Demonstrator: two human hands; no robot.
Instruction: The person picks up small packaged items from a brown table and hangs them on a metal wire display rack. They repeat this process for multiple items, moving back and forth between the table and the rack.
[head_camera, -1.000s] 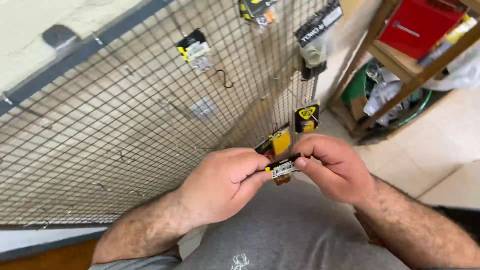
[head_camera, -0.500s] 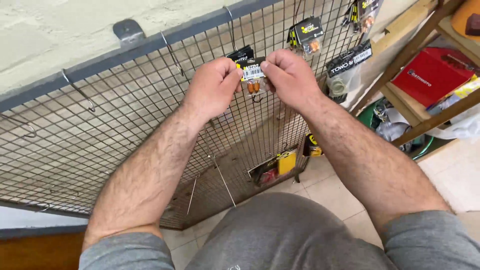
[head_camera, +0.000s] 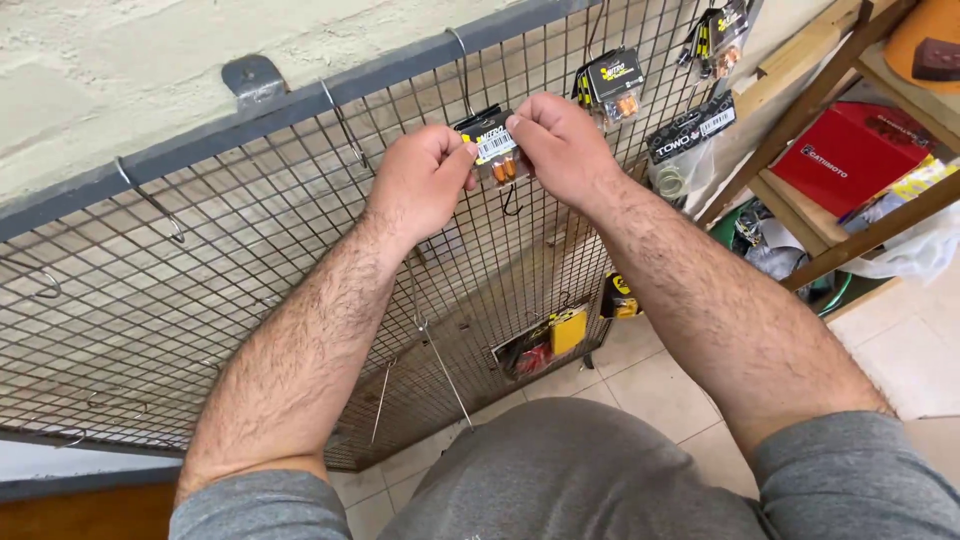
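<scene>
Both hands are raised against a grey wire mesh panel fixed to a pale brick wall. My left hand and my right hand pinch a small black-and-yellow blister pack between them, each gripping one side. The pack holds small orange parts and sits at a metal hook near the panel's top rail. A bare hook hangs just below the pack.
Similar hanging packs and a clear bagged item hang to the right. More packs hang low on the mesh. Several bare hooks stand left. A wooden shelf with a red box is at right.
Both hands lifted the pack from low in front of my body up to the top rail of the mesh. Since half a second ago they hold nearly still there.
</scene>
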